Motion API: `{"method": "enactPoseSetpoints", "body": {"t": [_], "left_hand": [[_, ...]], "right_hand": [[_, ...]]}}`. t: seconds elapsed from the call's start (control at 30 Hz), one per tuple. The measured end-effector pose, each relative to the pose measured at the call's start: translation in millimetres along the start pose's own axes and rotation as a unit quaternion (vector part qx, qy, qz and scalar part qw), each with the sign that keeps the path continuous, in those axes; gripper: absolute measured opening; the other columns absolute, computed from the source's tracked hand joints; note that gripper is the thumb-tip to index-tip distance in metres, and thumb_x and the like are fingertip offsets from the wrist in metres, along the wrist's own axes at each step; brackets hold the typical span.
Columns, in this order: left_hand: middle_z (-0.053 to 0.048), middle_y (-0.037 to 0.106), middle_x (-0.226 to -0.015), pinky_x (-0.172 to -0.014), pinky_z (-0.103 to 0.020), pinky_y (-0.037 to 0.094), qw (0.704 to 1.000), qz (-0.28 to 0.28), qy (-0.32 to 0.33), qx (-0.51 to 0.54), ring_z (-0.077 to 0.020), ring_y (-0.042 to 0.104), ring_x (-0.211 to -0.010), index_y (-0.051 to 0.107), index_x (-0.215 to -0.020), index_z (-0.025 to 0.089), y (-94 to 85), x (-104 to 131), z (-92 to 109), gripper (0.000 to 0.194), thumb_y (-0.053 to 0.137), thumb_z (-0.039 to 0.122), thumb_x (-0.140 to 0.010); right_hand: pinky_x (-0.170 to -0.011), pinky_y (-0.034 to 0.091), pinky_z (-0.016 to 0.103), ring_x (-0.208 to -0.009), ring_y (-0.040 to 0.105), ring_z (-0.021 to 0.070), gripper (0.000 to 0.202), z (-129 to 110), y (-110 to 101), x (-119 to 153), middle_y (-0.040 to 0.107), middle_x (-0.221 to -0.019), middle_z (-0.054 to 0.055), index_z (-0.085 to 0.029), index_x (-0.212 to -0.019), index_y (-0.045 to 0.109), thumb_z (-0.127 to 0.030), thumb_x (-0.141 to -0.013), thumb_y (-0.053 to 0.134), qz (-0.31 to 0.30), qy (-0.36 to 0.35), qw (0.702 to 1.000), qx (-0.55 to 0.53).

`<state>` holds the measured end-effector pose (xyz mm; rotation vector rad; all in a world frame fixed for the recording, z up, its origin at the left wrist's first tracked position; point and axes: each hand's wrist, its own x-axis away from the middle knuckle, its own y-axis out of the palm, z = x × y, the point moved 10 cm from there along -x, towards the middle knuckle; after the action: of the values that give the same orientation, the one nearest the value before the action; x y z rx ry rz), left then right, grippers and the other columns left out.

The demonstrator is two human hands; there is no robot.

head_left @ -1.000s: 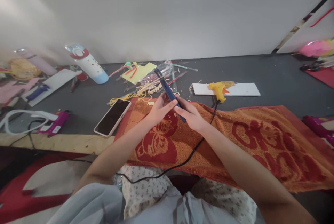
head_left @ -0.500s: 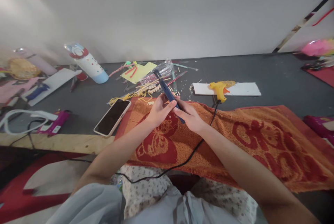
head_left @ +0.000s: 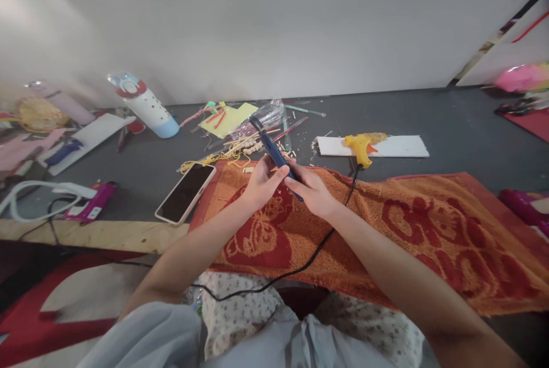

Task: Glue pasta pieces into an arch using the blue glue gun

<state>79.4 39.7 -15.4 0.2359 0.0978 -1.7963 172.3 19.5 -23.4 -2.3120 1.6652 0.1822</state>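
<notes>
Both my hands hold a dark blue phone (head_left: 275, 151) above the towel, seen nearly edge-on and tilted away to the upper left. My left hand (head_left: 262, 182) wraps its left side, the thumb lying across the lower part. From the right, my right hand (head_left: 315, 188) grips the lower end, its thumb against the near edge. The phone's screen is not visible from here. Under my hands lies an orange and red towel (head_left: 343, 231). Just left of the towel a second phone (head_left: 186, 194) in a pale case rests with its dark screen up.
A yellow glue gun (head_left: 362, 148) sits on a white strip (head_left: 403, 146), its black cord (head_left: 317, 251) crossing the towel. Yellow string (head_left: 206, 161), sticks and plastic wrap (head_left: 270, 114) lie behind my hands. A spotted bottle (head_left: 146, 106) and magenta power strip (head_left: 92, 202) are on the left.
The far end of the dark blue phone has tipped slightly left. My hands keep the same grip, and the view has shifted only a little.
</notes>
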Motion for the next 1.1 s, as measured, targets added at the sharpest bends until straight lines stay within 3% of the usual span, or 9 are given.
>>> {"method": "enactPoseSetpoints", "body": {"t": [0.17, 0.27, 0.37, 0.43, 0.53, 0.63, 0.8, 0.97, 1.1], "left_hand": [[-0.008, 0.071, -0.100, -0.093, -0.037, 0.051, 1.000, -0.009, -0.009, -0.002, -0.0224, 0.065, -0.102, 0.059, -0.100, 0.019, 0.4, -5, -6, 0.057, 0.074, 0.065, -0.070], [-0.006, 0.068, -0.096, -0.082, -0.033, 0.053, 0.999, -0.015, -0.029, -0.021, -0.0196, 0.065, -0.092, 0.060, -0.098, 0.018, -0.6, -6, -11, 0.055, 0.070, 0.066, -0.073], [-0.004, 0.065, -0.083, -0.072, -0.033, 0.053, 0.990, 0.019, -0.016, -0.142, -0.0171, 0.064, -0.076, 0.058, -0.093, 0.018, -14.5, -6, 0, 0.044, 0.052, 0.062, -0.089], [-0.005, 0.064, -0.081, -0.076, -0.036, 0.052, 0.949, 0.084, 0.058, -0.297, -0.0181, 0.062, -0.076, 0.057, -0.090, 0.019, -30.4, -5, 26, 0.033, 0.049, 0.051, -0.094], [-0.011, 0.065, -0.098, -0.095, -0.044, 0.047, 0.846, 0.164, 0.193, -0.470, -0.0246, 0.060, -0.100, 0.056, -0.095, 0.019, -41.4, 0, 63, 0.015, 0.054, 0.034, -0.092], [-0.016, 0.063, -0.116, -0.104, -0.047, 0.040, 0.790, 0.174, 0.217, -0.547, -0.0294, 0.055, -0.118, 0.056, -0.105, 0.017, -49.8, -8, 63, 0.017, 0.049, 0.025, -0.092], [-0.012, 0.068, -0.094, -0.084, -0.039, 0.049, 0.788, 0.127, 0.112, -0.593, -0.0267, 0.064, -0.093, 0.059, -0.096, 0.019, -67.6, -25, 35, 0.018, 0.042, 0.017, -0.090], [-0.013, 0.069, -0.095, -0.075, -0.036, 0.047, 0.776, 0.129, 0.068, -0.614, -0.0278, 0.066, -0.086, 0.061, -0.096, 0.018, -70.1, -24, 38, 0.022, 0.042, 0.013, -0.086], [-0.011, 0.068, -0.088, -0.075, -0.037, 0.046, 0.787, 0.134, 0.055, -0.599, -0.0281, 0.066, -0.082, 0.060, -0.091, 0.019, -69.4, -22, 38, 0.021, 0.040, 0.015, -0.086]], "right_hand": [[-0.104, 0.041, 0.045, -0.113, 0.058, 0.0277, 0.058, 1, -1, -1, 0.066, -0.122, 0.011, -0.019, -0.126, 0.060, -0.062, -0.087, 0.054, 0.005, 0.005, 1.000, -0.023], [-0.089, 0.048, 0.040, -0.101, 0.060, 0.0253, 0.058, 7, -3, -2, 0.067, -0.110, 0.010, -0.017, -0.126, 0.059, -0.059, -0.086, 0.054, 0.008, 0.034, 0.999, -0.026], [-0.075, 0.047, 0.034, -0.083, 0.058, 0.0204, 0.053, 9, -9, -1, 0.065, -0.094, 0.007, -0.015, -0.121, 0.059, -0.055, -0.087, 0.054, 0.028, 0.046, 0.998, -0.018], [-0.069, 0.045, 0.032, -0.073, 0.055, 0.0174, 0.046, 10, -13, 0, 0.062, -0.084, 0.004, -0.015, -0.115, 0.060, -0.051, -0.087, 0.053, 0.037, 0.053, 0.998, -0.001], [-0.067, 0.043, 0.031, -0.068, 0.053, 0.0161, 0.037, 9, -14, 1, 0.058, -0.078, 0.001, -0.016, -0.110, 0.059, -0.046, -0.089, 0.051, 0.027, 0.058, 0.998, 0.025], [-0.071, 0.044, 0.033, -0.074, 0.056, 0.0184, 0.036, 3, -11, 1, 0.062, -0.085, 0.004, -0.017, -0.112, 0.059, -0.044, -0.090, 0.050, 0.014, 0.043, 0.998, 0.038], [-0.074, 0.046, 0.035, -0.087, 0.061, 0.0242, 0.038, -4, -6, 2, 0.065, -0.088, 0.007, -0.017, -0.115, 0.059, -0.044, -0.089, 0.051, -0.010, 0.037, 0.998, 0.055], [-0.074, 0.046, 0.036, -0.088, 0.061, 0.0253, 0.040, -8, -4, 2, 0.064, -0.082, 0.007, -0.015, -0.115, 0.060, -0.043, -0.089, 0.049, -0.024, 0.039, 0.998, 0.053], [-0.074, 0.045, 0.035, -0.087, 0.061, 0.0243, 0.038, -5, -5, 3, 0.064, -0.080, 0.006, -0.016, -0.114, 0.061, -0.043, -0.089, 0.049, -0.020, 0.046, 0.997, 0.052]]}}
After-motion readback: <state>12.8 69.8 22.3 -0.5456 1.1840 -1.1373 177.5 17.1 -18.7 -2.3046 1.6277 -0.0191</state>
